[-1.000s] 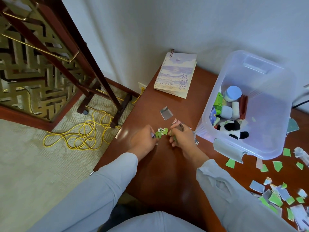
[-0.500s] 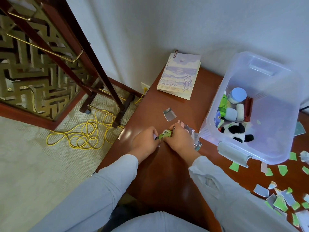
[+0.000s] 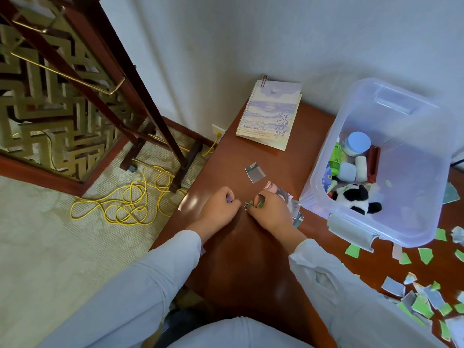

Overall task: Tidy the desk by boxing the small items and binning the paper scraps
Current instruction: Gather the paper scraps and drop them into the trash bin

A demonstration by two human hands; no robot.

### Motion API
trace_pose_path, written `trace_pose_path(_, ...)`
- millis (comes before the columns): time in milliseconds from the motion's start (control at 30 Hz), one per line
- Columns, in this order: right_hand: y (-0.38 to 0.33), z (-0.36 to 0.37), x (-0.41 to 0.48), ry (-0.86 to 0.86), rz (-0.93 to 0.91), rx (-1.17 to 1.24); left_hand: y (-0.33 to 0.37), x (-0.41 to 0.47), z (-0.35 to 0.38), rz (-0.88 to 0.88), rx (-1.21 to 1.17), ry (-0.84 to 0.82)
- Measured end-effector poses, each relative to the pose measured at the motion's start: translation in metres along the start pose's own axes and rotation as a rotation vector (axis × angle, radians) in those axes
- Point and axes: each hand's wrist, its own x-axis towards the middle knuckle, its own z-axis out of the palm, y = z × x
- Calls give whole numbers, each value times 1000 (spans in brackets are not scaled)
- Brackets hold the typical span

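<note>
Both hands meet near the left end of the brown desk (image 3: 251,259). My left hand (image 3: 221,209) is curled, pinching small paper scraps. My right hand (image 3: 270,212) grips a bunch of green and grey scraps (image 3: 258,203) against the desk. A grey scrap (image 3: 254,173) lies just beyond the hands, and printed pieces (image 3: 292,204) lie under and beside my right hand. The clear plastic box (image 3: 351,227) stands at the right. It holds a panda toy (image 3: 356,197), a blue-lidded jar (image 3: 357,144), a green bottle and other small items. Several green and grey scraps (image 3: 424,297) litter the desk's right end.
A spiral notebook (image 3: 270,114) lies at the desk's back against the wall. Left of the desk, a coiled yellow cable (image 3: 125,207) lies on the carpet by a dark wooden stand (image 3: 140,101) and a lattice screen. A wall socket (image 3: 217,133) sits beside the desk corner.
My hands have drawn together over the scraps, and my right hand has closed down onto the green pieces. The view has shifted slightly.
</note>
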Motion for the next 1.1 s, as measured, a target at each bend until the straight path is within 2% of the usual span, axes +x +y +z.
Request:
trace_pose_path(133, 3, -1, -2, -35, -12, 98, -1, 1, 2, -26, -76, -9)
trace_pose_path(333, -4, -7, -9, -85, 247, 741, 4, -4, 2, -103, -277, -2)
trace_pose_path(500, -11, -8, -15, -131, 272, 1009, 3, -17, -7, -226, -582, -23)
trace_pose_path(633, -21, -5, -26, -180, 269, 1081, -2, -32, -14, -275, -846, -33)
trace_pose_path(767, -28, 2, -42, -250, 276, 1090, -12, -49, -16, -265, -995, -17)
trace_pose_path(967, -33, 5, -60, -345, 322, 1179, -28, -71, -17, -257, -1007, 8)
trace_pose_path(1100, -29, 5, -61, -306, 325, 1122, -29, -78, -14, -275, -975, 16)
